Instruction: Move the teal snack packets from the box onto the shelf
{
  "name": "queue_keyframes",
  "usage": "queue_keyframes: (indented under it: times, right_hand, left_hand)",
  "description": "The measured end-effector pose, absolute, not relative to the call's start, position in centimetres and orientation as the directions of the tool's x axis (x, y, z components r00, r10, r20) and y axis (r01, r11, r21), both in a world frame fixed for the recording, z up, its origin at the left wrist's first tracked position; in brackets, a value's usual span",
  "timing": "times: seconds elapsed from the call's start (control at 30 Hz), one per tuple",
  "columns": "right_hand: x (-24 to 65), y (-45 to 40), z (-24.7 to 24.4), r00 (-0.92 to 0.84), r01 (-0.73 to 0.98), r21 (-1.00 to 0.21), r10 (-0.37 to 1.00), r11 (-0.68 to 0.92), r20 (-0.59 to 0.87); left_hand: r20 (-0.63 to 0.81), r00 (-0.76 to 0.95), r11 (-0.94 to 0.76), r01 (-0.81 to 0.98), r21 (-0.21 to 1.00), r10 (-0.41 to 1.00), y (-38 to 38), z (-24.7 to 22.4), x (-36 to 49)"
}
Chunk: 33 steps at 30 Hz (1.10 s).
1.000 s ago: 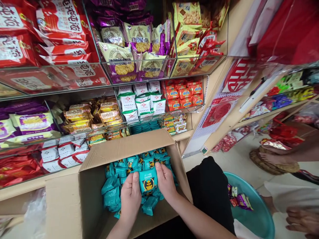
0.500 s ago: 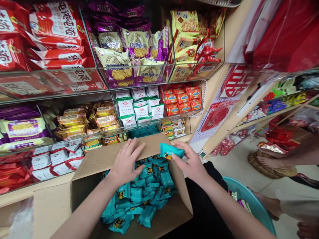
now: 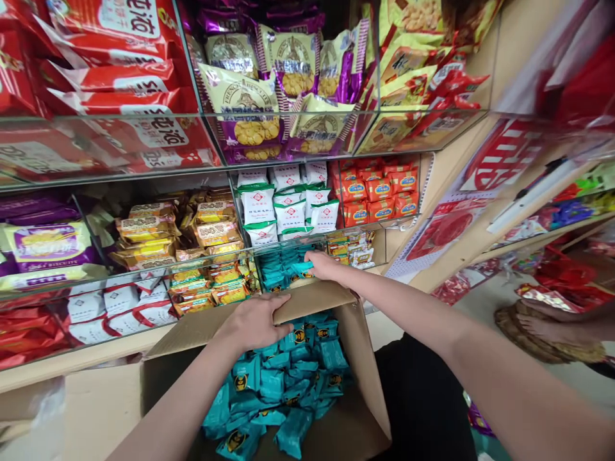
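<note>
Pinching one teal packet (image 3: pixel 302 269) at a low shelf (image 3: pixel 379 246), the right hand (image 3: pixel 324 265) is not yet letting go, while the left hand (image 3: pixel 254 321) is lying with fingers and thumb spread against the flap (image 3: pixel 314 299) of the cardboard carton (image 3: pixel 368 371); matching shelved packets (image 3: pixel 275 257) are already filling part of that shelf, a large heap (image 3: pixel 283 384) is remaining inside the carton, and green-edged white packets (image 3: pixel 291 211) are occupying the compartment above, red packets (image 3: pixel 379 190) sitting beside them

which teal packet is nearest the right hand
The teal packet at the fingertips of the right hand, past the cardboard box's raised flap; the other teal packets lie farther away, in the box or on the shelf.
</note>
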State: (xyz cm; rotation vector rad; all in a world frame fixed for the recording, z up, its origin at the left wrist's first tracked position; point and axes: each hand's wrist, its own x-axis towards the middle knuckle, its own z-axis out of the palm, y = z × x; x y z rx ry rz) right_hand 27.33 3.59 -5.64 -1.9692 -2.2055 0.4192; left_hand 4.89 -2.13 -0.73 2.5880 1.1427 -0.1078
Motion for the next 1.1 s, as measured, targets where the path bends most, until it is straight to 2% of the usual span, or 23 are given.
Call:
queue_keyframes:
  times: [0.13,0.33,0.47,0.67,0.77,0.97,1.1]
  right_hand:
    - [26.7,6.1,-8.2,-0.182,0.949,-0.291,0.967,0.125,-0.177]
    - [25.7,7.6,-9.8,-0.148,0.971,-0.217,0.966,0.101,-0.213]
    - [25.6,8.0,-10.5,-0.146,0.969,-0.233,0.951,0.082,-0.272]
    - [26.5,8.3,-11.3,-0.134,0.963,-0.261,0.957,0.065,-0.259]
    - [26.4,8.1,-11.2,-0.165,0.965,-0.239,0.955,0.106,-0.246]
    - [25.0,7.8,-10.6,-0.236,0.969,-0.118,0.955,0.217,-0.181]
    - [25.0,7.8,-9.8,-0.343,0.937,-0.138,0.92,0.321,-0.187]
  left_hand:
    - [-0.169,0.674,-0.619,0.732,0.286,0.719,-2.1,-0.9,4.8]
    - [-0.166,0.678,-0.621,0.728,0.291,0.716,-2.1,-0.7,4.7]
    - [-0.167,0.672,-0.613,0.731,0.3,0.721,-1.9,-0.7,4.7]
    - [-0.166,0.673,-0.606,0.727,0.323,0.72,-1.8,-0.9,4.7]
    - [-0.167,0.665,-0.597,0.734,0.323,0.728,-1.8,-0.8,4.7]
    - [-0.173,0.655,-0.584,0.743,0.326,0.736,-1.9,-0.8,4.7]
    - [-0.165,0.659,-0.588,0.738,0.33,0.734,-1.8,-1.1,4.6]
